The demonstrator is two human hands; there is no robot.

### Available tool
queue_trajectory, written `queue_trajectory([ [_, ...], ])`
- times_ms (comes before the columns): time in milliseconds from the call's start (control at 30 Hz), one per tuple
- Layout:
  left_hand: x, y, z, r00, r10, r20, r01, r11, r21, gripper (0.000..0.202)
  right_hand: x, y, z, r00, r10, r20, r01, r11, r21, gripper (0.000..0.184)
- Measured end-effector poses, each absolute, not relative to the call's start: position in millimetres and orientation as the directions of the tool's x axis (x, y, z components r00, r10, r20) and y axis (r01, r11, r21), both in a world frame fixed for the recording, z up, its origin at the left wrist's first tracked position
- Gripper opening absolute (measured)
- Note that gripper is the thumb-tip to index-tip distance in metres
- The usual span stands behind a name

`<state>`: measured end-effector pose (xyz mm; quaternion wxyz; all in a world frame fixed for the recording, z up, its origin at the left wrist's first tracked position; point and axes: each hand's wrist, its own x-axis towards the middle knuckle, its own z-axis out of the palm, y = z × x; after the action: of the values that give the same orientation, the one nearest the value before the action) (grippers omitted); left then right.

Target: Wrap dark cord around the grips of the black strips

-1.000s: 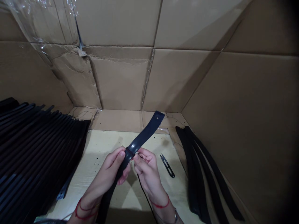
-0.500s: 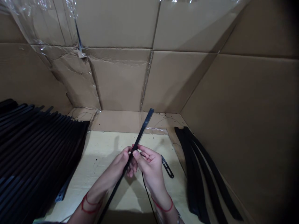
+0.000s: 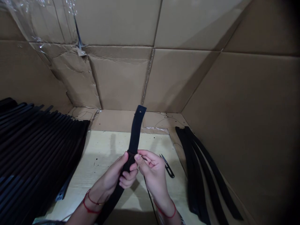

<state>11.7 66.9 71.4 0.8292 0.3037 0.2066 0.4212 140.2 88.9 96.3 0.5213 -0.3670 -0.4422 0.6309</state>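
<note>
A long black strap [image 3: 137,131] rises between my hands, its broad face toward me. Near its upper end is a small hole, and a band or fold crosses it by my fingers. My left hand [image 3: 122,173] is closed round the strap just below that band. At the strap's right edge my right hand [image 3: 152,170] is closed, thumb and forefinger pressed against the band. A thin black cord [image 3: 150,197] hangs from under my right hand to the bottom edge. Beside this hand, black thread snips [image 3: 168,168] lie on the pale board, points away from me.
At left lies a large pile of black straps [image 3: 42,156]. Several more straps [image 3: 194,168] lie at right, along the cardboard wall [image 3: 253,125]. Cardboard also stands behind the pale board [image 3: 93,150], which has dark specks on it. Loose threads lie by the back edge.
The strap has turned from edge-on to showing its broad face, and its upper end has swung left. My left fingers now wrap visibly round its front. The snips have stayed put.
</note>
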Motion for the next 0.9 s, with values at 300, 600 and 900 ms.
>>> queue_trajectory([
  [300,5.3,77.3,72.0,0.715,0.696,-0.073,-0.511,0.591,0.624,0.058,146.3,89.8,100.4,-0.257,0.963,0.078,-0.265,0.007,-0.964,0.020],
  [600,7.1,74.5,70.6,0.725,0.678,-0.121,-0.522,0.655,0.546,0.054,145.6,87.6,100.2,-0.222,0.968,0.117,-0.235,0.064,-0.970,0.020],
  [900,15.9,62.3,80.1,0.304,0.943,-0.133,-0.397,0.252,0.882,0.049,146.6,87.6,96.8,-0.106,0.993,0.060,-0.180,0.040,-0.983,0.024],
])
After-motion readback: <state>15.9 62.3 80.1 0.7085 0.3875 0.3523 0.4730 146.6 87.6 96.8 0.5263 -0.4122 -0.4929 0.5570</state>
